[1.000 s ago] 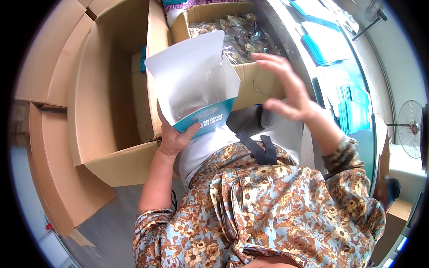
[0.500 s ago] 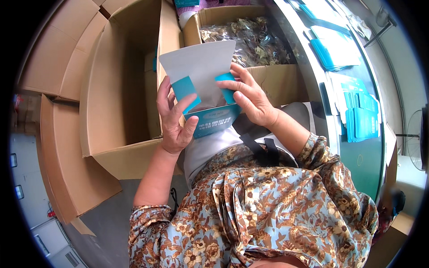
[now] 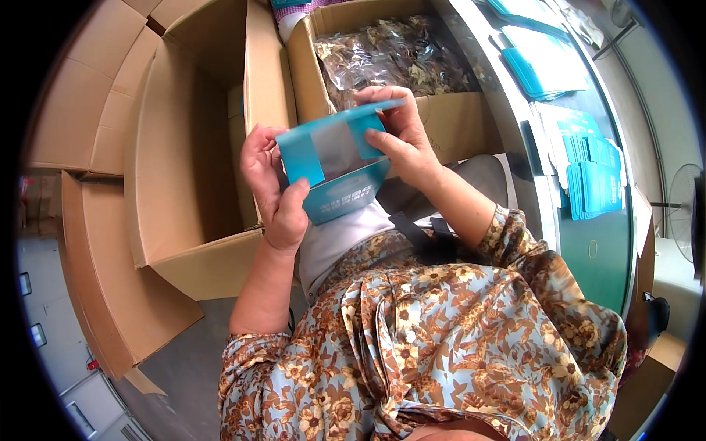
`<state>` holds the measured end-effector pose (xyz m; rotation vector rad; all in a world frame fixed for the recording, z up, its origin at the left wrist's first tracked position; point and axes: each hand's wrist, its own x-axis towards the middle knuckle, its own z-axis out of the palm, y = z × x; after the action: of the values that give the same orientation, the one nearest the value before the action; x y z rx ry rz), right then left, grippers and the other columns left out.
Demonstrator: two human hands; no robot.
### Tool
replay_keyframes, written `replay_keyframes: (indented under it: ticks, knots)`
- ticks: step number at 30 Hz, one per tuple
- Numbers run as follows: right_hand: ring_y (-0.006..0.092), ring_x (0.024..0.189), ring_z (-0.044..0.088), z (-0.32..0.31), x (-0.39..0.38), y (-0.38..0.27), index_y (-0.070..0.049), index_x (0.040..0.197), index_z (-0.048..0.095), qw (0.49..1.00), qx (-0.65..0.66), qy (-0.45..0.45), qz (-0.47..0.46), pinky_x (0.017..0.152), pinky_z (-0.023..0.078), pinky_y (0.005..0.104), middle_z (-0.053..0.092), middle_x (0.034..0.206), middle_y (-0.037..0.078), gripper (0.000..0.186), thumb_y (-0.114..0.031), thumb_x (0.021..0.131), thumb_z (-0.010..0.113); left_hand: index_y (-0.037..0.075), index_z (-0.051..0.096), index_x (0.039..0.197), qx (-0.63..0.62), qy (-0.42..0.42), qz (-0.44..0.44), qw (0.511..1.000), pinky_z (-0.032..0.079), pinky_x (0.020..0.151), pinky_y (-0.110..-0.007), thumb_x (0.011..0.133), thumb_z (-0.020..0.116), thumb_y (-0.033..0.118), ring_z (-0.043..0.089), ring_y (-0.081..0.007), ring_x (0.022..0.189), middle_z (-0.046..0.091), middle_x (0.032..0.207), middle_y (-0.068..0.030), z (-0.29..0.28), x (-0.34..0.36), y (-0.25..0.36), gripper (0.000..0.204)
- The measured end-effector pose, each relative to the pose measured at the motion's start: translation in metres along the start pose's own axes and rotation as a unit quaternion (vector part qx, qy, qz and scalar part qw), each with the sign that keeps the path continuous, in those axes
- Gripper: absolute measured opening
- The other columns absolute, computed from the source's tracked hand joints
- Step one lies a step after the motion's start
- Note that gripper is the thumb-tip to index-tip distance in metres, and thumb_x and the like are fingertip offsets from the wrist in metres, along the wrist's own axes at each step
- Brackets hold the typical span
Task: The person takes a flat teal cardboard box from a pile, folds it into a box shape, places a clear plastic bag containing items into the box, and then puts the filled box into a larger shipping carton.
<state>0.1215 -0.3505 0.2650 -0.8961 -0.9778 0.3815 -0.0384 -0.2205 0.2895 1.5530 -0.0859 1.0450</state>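
Between my hands is a small teal carton point(image 3: 344, 195), its lid point(image 3: 340, 121) bent partway over the opening. The two teal side flaps are folded inward, and something pale shows between them inside. My left hand point(image 3: 273, 187) grips the carton's left side, thumb on the front corner and fingers behind. On the other side my right hand point(image 3: 403, 136) holds the lid's edge with the fingers, while its thumb presses on the right flap.
A large open cardboard box point(image 3: 187, 147) stands at the left. Ahead, another cardboard box point(image 3: 448, 121) holds clear bags of dried brownish pieces point(image 3: 397, 59). Flat teal cartons point(image 3: 594, 180) lie stacked on a green-topped table point(image 3: 596, 257) at the right.
The lid, upright before, has tipped down toward me over the opening. My right fingers have moved up onto its edge, and the side flaps now lie folded in.
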Motion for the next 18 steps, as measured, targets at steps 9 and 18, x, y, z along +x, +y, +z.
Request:
replay_keyframes:
  ticks: [9,18]
  knots:
    - [0.0368,0.111,0.059,-0.011,0.013,-0.014,-0.004,0.117,0.062,0.925,-0.278,-0.091,-0.243,0.101,0.045,0.0432,0.062,0.121,0.020,0.034,-0.002,0.083,0.061,0.009,0.061,0.111,0.079,-0.051,0.063,0.994,0.029,0.114,-0.047,0.090,0.059,0.009,0.038,-0.0350,0.137,0.051,0.132,-0.0134,-0.012,0.004,-0.015,0.021]
    - [0.0383,0.124,0.054,-0.016,0.011,-0.029,-0.006,0.129,0.064,0.877,-0.371,-0.191,-0.240,0.107,0.040,0.0497,0.059,0.134,0.017,0.038,-0.019,0.093,0.064,0.014,0.065,0.110,0.126,-0.103,0.087,0.983,0.027,0.116,-0.049,0.092,0.065,0.016,0.036,-0.0355,0.139,0.052,0.133,-0.0111,-0.024,0.009,-0.022,0.018]
